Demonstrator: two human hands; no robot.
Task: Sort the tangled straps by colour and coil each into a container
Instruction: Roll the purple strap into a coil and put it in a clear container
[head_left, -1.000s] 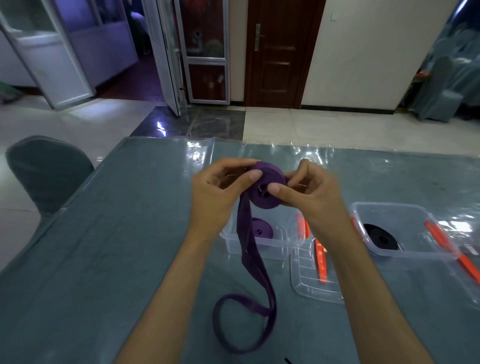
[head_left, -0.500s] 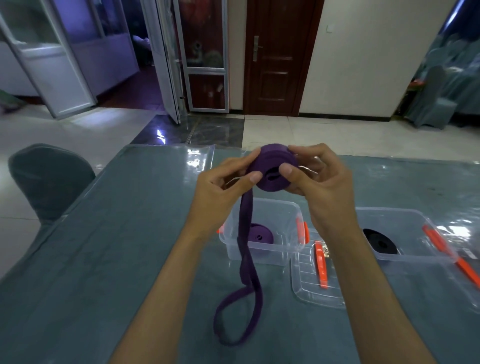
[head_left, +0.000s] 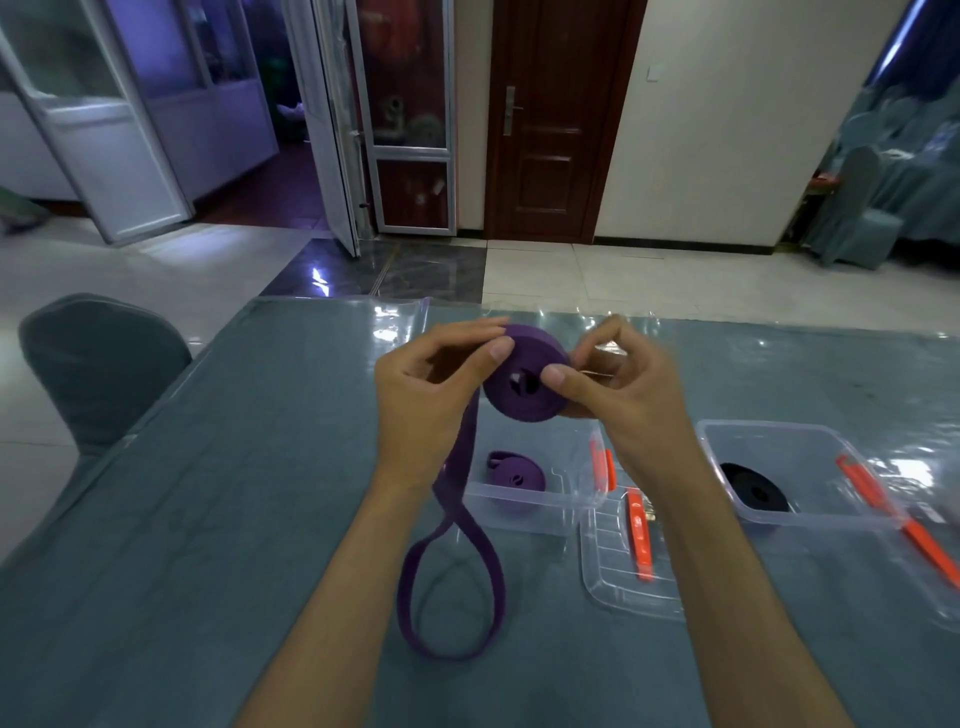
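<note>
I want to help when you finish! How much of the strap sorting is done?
Done: a small coiled purple strap lies in the left clear plastic container, and a coiled black strap in the right clear plastic container. In hand: the left hand and right hand hold a half-wound purple strap roll. Left: its loose purple tail on the table needs winding in.

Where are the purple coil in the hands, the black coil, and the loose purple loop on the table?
purple coil (head_left: 524, 389), head view, on its flat face.
black coil (head_left: 756, 491), head view, on its top face.
loose purple loop (head_left: 496, 582), head view, on its right side.
</note>
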